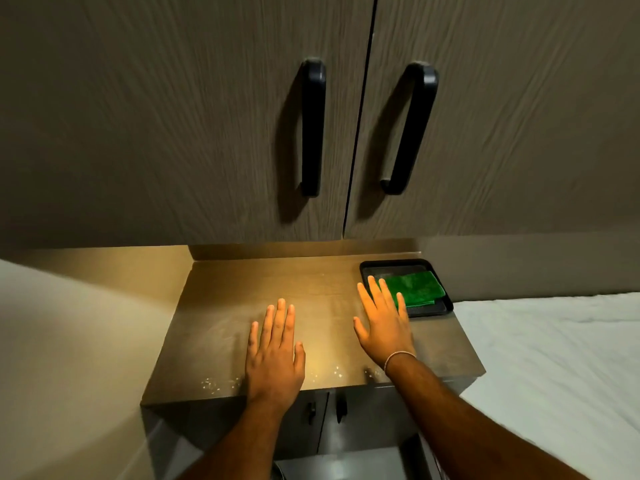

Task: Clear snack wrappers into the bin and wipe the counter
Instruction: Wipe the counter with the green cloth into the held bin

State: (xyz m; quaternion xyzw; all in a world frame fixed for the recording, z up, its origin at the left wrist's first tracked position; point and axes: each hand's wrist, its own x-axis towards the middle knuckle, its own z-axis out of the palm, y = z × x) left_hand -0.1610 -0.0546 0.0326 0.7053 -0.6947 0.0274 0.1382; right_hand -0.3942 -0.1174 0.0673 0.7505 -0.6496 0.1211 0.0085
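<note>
Hands flat over counter (221,306), grips spread, empty: left hand (275,355), right hand (382,323).

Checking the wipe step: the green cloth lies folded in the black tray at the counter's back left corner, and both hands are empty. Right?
Wrong corner. In the head view the black tray with the green cloth sits at the counter's back right. Left hand and right hand are empty.

Two upper cabinet doors (214,116) in grey-brown woodgrain fill the far wall, each with a dark vertical bar handle (313,128) beside the centre seam. Warm light from beneath them falls on a small cabinet with lower doors (367,410). A pale wall (69,341) stands left; white bedding (554,358) lies right, against a grey wall (536,265).
</note>
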